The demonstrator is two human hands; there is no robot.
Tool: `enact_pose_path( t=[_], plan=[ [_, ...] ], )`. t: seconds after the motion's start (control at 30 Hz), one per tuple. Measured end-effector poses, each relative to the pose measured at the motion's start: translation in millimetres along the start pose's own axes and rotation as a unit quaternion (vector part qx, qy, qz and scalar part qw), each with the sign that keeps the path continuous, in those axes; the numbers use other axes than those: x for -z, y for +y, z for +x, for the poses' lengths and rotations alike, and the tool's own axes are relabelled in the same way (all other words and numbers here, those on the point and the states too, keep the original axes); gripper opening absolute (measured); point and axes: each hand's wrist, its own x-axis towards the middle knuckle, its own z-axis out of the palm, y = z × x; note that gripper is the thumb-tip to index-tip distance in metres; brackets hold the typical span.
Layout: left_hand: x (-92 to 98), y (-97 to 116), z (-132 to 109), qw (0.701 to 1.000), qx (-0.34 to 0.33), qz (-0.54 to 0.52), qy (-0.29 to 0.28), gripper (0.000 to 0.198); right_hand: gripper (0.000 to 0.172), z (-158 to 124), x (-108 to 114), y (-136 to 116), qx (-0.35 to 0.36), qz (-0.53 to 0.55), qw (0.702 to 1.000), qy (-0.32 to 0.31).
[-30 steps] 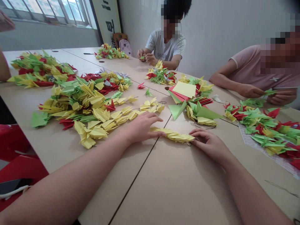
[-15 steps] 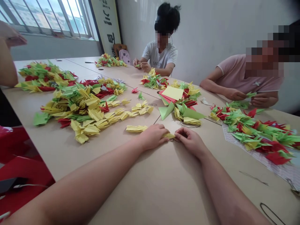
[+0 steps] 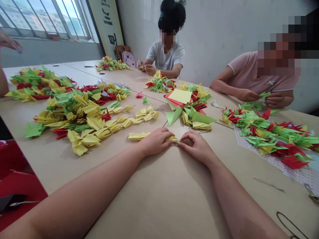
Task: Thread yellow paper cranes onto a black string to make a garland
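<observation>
"What is the left hand (image 3: pixel 156 142) holding?"
"It pinches the end of a yellow paper crane string (image 3: pixel 139 135) on the table (image 3: pixel 154 202)."
"And the right hand (image 3: pixel 195 146)?"
"It pinches the dark thread (image 3: pixel 178 143)."

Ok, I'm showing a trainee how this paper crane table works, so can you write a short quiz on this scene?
1. Which hand, left or right, is on the strip of yellow paper cranes?
2. Fill in the blank: the top sheet of the stack of folding paper is ____.
3. True or false: the co-worker in the pink T-shirt has a green paper piece between their two hands.

Key:
1. The left hand
2. Yellow
3. True
</observation>
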Motion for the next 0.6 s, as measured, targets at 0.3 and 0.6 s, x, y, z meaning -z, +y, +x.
enact_pose_path(
  t=[0.3,0.6],
  plan=[
    [-1.3,2.1,0.1,1.0,0.017,-0.007,0.0,0.029,0.017,-2.1,-1.9,8.4,-0.066,0.152,0.986,0.015],
    [-3.9,-0.2,0.0,1.0,0.026,-0.008,-0.005,0.032,0.027,1.5,4.1,9.1,-0.149,0.466,0.855,0.173]
  ],
)
